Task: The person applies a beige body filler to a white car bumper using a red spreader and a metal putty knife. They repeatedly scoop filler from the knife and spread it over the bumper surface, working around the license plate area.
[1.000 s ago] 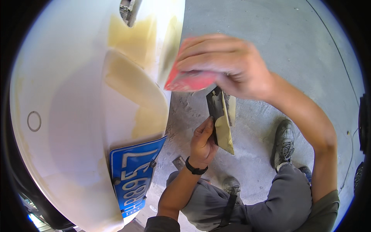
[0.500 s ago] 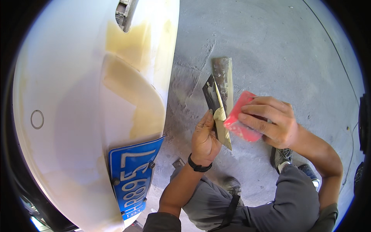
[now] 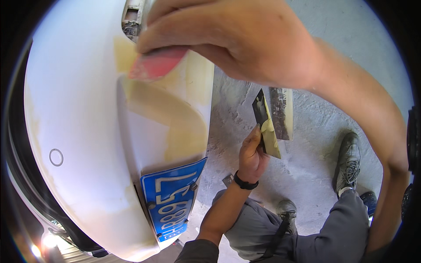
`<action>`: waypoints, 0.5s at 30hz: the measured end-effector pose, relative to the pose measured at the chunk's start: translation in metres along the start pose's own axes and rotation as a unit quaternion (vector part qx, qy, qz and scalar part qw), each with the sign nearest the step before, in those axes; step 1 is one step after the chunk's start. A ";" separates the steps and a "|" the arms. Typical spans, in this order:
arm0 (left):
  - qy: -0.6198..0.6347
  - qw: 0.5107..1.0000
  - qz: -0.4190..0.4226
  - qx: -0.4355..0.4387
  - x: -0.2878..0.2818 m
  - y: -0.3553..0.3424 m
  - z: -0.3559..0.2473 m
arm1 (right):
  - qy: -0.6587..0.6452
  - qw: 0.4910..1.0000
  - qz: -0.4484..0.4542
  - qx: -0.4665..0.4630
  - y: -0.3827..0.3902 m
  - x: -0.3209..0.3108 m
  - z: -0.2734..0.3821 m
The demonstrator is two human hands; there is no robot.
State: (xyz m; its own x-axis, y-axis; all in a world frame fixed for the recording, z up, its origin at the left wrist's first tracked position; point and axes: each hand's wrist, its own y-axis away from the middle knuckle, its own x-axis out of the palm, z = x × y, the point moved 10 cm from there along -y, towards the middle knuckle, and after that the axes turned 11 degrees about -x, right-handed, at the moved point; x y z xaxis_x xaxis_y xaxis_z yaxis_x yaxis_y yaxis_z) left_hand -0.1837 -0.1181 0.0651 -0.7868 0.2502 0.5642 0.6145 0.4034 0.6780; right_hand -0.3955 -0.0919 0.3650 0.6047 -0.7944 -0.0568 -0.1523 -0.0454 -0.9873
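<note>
My right hand (image 3: pixel 237 39) is raised close to the camera and grips a red plastic spreader (image 3: pixel 155 63). The spreader's edge lies against the yellowish filler patch (image 3: pixel 175 118) on the white car bumper (image 3: pixel 83 131). Lower down, my left hand (image 3: pixel 252 155) holds a dark flat board (image 3: pixel 267 127) tilted upright, with a lump of pale yellow filler on it. A black band sits on my left wrist.
A blue licence plate (image 3: pixel 173 197) hangs at the bumper's lower edge. A round sensor (image 3: pixel 56 157) sits in the bumper at the left. A second smeared board (image 3: pixel 280 111) lies on the grey concrete floor (image 3: pixel 315 127). My grey trousers and shoes (image 3: pixel 348 160) are at the lower right.
My right hand has swung from the board beside my left hand up and left to the bumper, carrying the red spreader onto the filler patch. My left hand and its board have stayed about where they were.
</note>
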 end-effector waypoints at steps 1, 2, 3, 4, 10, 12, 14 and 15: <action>-0.007 1.000 0.003 0.001 -0.003 0.000 -0.002 | 0.000 1.000 -0.016 -0.025 -0.005 0.002 -0.001; -0.005 0.998 0.063 0.002 0.005 0.001 -0.005 | 0.018 1.000 0.010 -0.012 0.000 0.005 -0.002; -0.001 0.993 0.121 0.002 0.013 0.004 -0.007 | 0.024 0.999 0.023 -0.010 0.004 0.007 -0.003; -0.005 0.977 0.214 0.012 0.027 0.011 -0.010 | 0.030 0.999 0.036 -0.008 0.010 0.008 0.000; -0.027 0.997 0.066 -0.010 -0.006 0.007 -0.003 | 0.000 0.999 -0.048 0.010 0.052 0.011 0.016; -0.021 0.998 0.052 -0.018 -0.009 0.006 0.000 | -0.008 0.997 -0.007 0.072 0.069 0.020 0.018; -0.014 0.999 0.044 -0.023 -0.011 0.005 0.002 | 0.024 0.992 0.026 0.118 0.081 0.028 0.019; -0.013 0.999 0.042 -0.026 -0.011 0.003 0.003 | -0.001 0.992 0.020 0.126 0.085 0.029 0.021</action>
State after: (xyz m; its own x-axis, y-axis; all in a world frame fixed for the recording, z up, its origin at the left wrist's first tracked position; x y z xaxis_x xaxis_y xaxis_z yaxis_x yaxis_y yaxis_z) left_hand -0.1728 -0.1171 0.0596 -0.7325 0.3040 0.6091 0.6807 0.3343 0.6518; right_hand -0.3745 -0.1065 0.2766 0.6044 -0.7909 -0.0963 0.0242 0.1391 -0.9900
